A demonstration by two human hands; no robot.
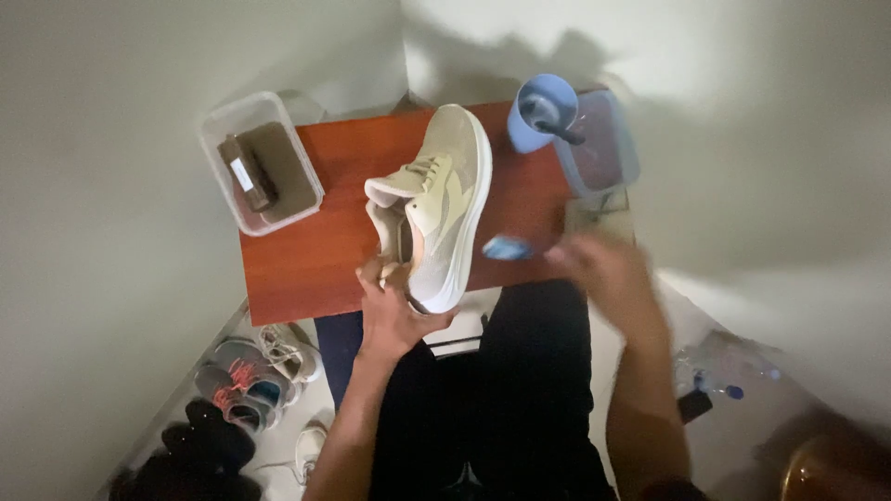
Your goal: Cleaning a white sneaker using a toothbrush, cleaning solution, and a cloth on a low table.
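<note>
One pale sneaker (436, 199) on its side, long axis away across red-brown table (306, 250), heel gripped by left hand (394, 311); right hand (603, 269) beside it, blurred, grip unclear, near small blue object (506, 248).

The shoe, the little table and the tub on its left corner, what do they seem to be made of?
Shoe: pale cloth-like upper, matte, on a smooth white sole that looks like foam or rubber. Table: reddish-brown, faintly streaked and slightly glossy, probably wood or wood-look laminate. Tub: see-through walls, likely clear plastic.
</note>
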